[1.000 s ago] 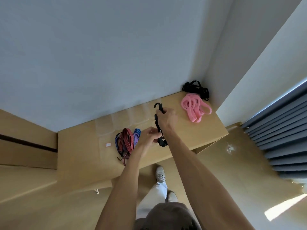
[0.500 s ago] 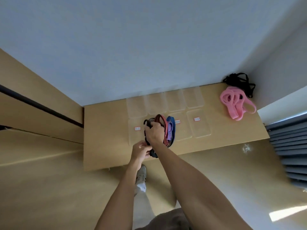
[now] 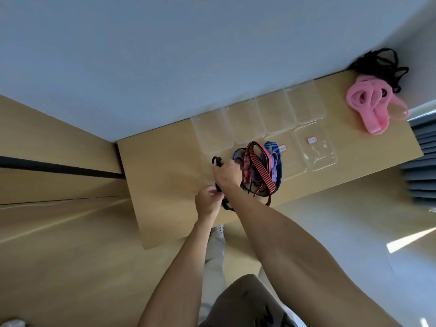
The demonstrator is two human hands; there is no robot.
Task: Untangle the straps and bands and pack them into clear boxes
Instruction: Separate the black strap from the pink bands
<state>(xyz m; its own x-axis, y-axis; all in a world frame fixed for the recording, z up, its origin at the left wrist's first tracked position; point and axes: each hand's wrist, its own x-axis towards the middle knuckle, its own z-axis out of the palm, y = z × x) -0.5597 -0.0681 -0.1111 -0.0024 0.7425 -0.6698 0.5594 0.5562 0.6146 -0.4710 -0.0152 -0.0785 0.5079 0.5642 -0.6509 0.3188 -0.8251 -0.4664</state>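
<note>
Black strap: a black hooked strap runs between my two hands, one hook showing above my right hand, another loop showing below my left, over the near part of the bench.
Right grip: my right hand is clenched round the upper part of the black strap, fingers curled over it.
Left grip: my left hand pinches the lower part of the same strap, just beside my right wrist.
Striped bundle: a tangle of red-and-black, blue and purple straps lies on the bench, touching the right side of my right hand; part of it lies over a clear lid.
Clear boxes: a row of four clear boxes sits along the wall edge of the bench, side by side.
Lids: clear lids with small red-bordered labels lie in front of the boxes.
Pink bands: a heap of pink bands rests near the far right end of the bench, well apart from my hands.
Black tangle: a black cord bundle sits in the corner, touching the pink heap.
</note>
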